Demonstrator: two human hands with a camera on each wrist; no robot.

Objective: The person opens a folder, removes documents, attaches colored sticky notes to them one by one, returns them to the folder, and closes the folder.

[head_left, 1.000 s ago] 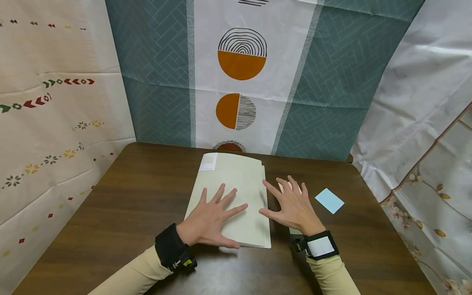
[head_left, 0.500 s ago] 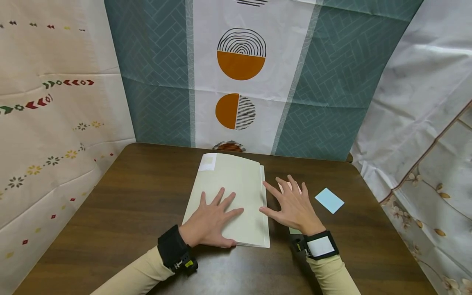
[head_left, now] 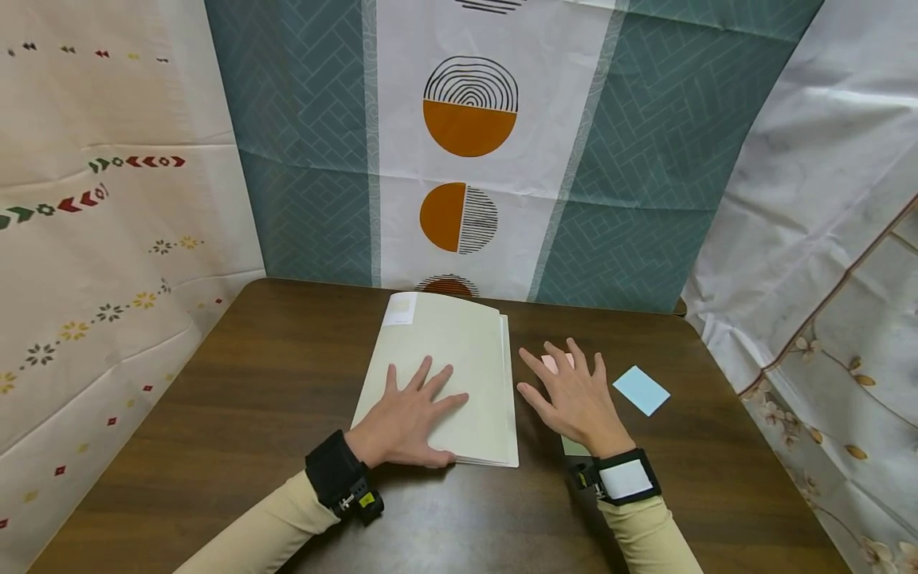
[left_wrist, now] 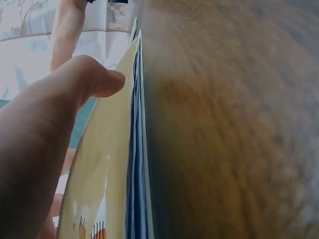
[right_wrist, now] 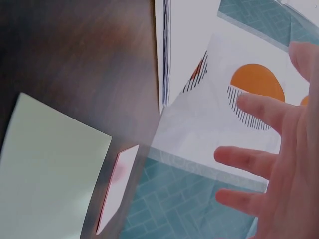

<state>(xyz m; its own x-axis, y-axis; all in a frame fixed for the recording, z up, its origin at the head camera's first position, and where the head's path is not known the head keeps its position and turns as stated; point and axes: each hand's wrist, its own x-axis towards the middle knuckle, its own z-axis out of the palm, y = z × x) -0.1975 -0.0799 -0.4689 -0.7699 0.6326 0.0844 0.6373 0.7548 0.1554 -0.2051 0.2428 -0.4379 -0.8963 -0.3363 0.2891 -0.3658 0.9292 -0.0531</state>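
A pale cream booklet (head_left: 473,343) lies on the table, with a white label (head_left: 400,308) at its far left corner. My left hand (head_left: 409,418) rests on its near left part, fingers spread. In the left wrist view, the thumb (left_wrist: 97,77) lies over the cover (left_wrist: 112,119), and several thin pages show along the near edge. To the right of the booklet, my right hand (head_left: 577,402) hovers with fingers apart and holds nothing. Partly hidden beneath it are a pink card (head_left: 549,363) and a light green card (head_left: 574,448); the right wrist view shows both.
A light blue card (head_left: 641,390) lies on the brown table (head_left: 237,414) to the right of my right hand. A patterned cloth (head_left: 308,159) hangs behind the far edge, with other cloths at the left and right sides.
The booklet has slid slightly away and to the left under my left hand, which moved with it. My right hand has shifted slightly to the right, away from the booklet's edge.
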